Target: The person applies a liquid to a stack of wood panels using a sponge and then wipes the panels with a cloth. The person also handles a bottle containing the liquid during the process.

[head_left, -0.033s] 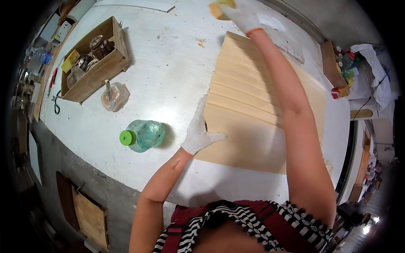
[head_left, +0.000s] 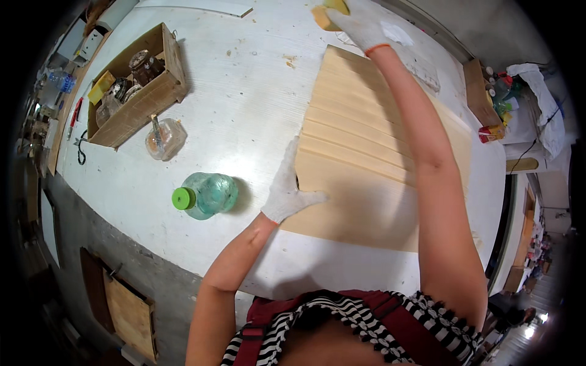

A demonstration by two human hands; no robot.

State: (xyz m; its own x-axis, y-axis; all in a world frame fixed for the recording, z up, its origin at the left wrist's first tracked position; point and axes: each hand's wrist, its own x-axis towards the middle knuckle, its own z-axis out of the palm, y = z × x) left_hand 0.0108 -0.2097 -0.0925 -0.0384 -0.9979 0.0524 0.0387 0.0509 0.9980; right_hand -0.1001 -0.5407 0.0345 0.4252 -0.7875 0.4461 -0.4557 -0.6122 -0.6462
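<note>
Red tool: slim, red-handled (head_left: pixel 74 117), at the left edge of the white worktop (head_left: pixel 244 122).
Cardboard box: long, uncovered (head_left: pixel 137 114), near the worktop's far left corner; holds a brown jar (head_left: pixel 145 67) and a yellow block (head_left: pixel 101 87), presumably to keep small supplies together.
Clear pot: squat (head_left: pixel 174 141), just beside the box's near side; a brush (head_left: pixel 157 131) shows at it, probably kept there for reach.
Green bottle: bright cap toward the worktop's left edge (head_left: pixel 210 195); upright or lying, cannot tell.
Left hand: white-gloved (head_left: pixel 284 192), spread, not clenched; fingers along the left edge of the pale sheets (head_left: pixel 354 213), thumb on top. Judged to brace them against sliding.
Yellow pad: sponge-like (head_left: pixel 326 18), toward the worktop's far edge, beyond the sheets' far left corner.
Right hand: white-gloved (head_left: pixel 360 27), grasping the pad, arm stretched over the sheets. Whether the pad touches the worktop, cannot tell.
Pale sheets: wood-coloured, near the worktop's near edge, right of centre; edges overlap in steps, perhaps so a strip of each stays exposed.
Carton: brown (head_left: pixel 475 88), by the worktop's far right edge, bottles in it; on the worktop or beyond, cannot tell.
</note>
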